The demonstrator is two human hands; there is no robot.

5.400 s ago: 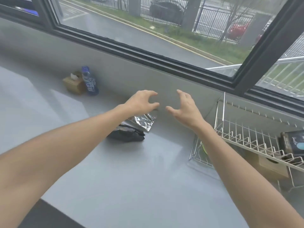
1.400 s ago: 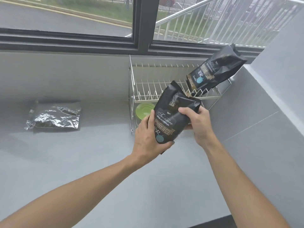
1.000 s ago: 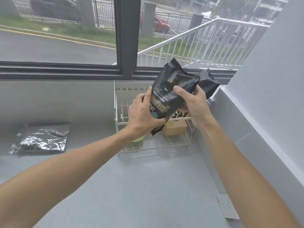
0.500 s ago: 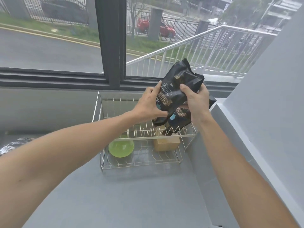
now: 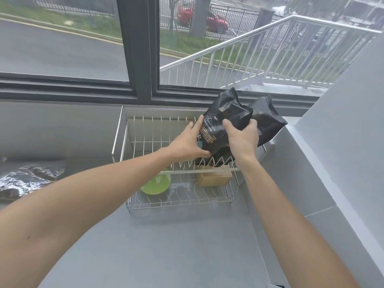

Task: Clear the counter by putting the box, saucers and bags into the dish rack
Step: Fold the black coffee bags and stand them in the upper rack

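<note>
Both hands hold a black coffee bag (image 5: pixel 221 125) with white lettering, over the right end of the upper tier of a two-tier wire dish rack (image 5: pixel 124 142). My left hand (image 5: pixel 187 142) grips its left side and my right hand (image 5: pixel 242 138) grips its right front. A second black bag (image 5: pixel 268 119) leans right behind it in the rack. On the lower tier lie a green saucer (image 5: pixel 155 185) and a brown cardboard box (image 5: pixel 214 177). A silver foil bag (image 5: pixel 27 179) lies flat on the grey counter at far left.
The rack stands against the window sill, close to a grey wall (image 5: pixel 342 142) that runs along the right. The grey counter (image 5: pixel 166 246) stretches in front of the rack. A dark window frame (image 5: pixel 141 48) rises behind.
The black bag has come down and toward the rack's upper tier, beside the second bag. Earlier it was lifted off the counter, where the foil bag stays.
</note>
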